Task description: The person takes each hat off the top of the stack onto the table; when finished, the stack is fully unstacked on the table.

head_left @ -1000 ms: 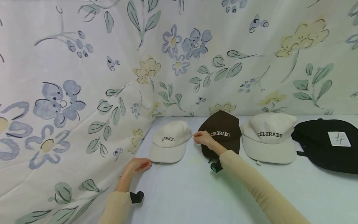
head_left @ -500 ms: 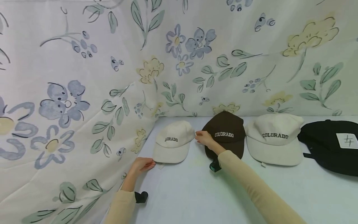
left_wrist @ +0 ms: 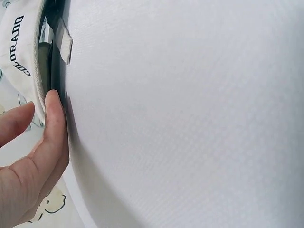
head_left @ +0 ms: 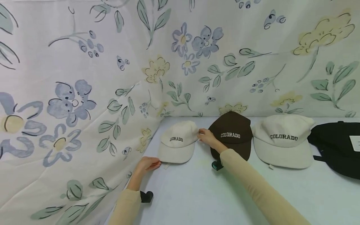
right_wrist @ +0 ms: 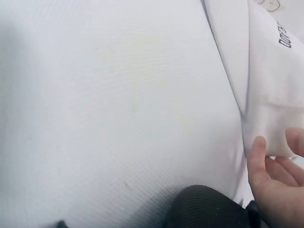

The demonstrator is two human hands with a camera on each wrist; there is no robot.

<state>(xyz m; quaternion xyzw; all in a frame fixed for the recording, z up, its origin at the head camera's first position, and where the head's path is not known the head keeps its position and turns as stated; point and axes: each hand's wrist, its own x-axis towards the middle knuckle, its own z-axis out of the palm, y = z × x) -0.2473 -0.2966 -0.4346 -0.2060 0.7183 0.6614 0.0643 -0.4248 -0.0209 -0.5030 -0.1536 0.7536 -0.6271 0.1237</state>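
The leftmost cream cap (head_left: 175, 154), lettered COLORADO, lies brim forward on the white table, between my two hands. My left hand (head_left: 147, 164) touches the near left corner of its brim with nearly straight fingers. In the left wrist view, the fingertips (left_wrist: 53, 97) meet the cap's lower edge, and the thumb stands apart. My right hand (head_left: 208, 137) is at the cap's right side, in front of the brown COLORADO cap (head_left: 232, 125). In the right wrist view, a fingertip (right_wrist: 259, 142) touches the cream cap's side, with the thumb spread away.
Right of the brown cap lie a larger cream COLORADO cap (head_left: 282, 154) and a black cap (head_left: 336, 140) with a white label, cut off by the frame. A floral cloth (head_left: 112, 78) hangs behind and along the left. A small tag (head_left: 166, 165) sticks out under the left cap's brim.
The head view has shifted, so everything appears further right. My right hand has moved left against the leftmost cap's side. The left hand stays at the brim.
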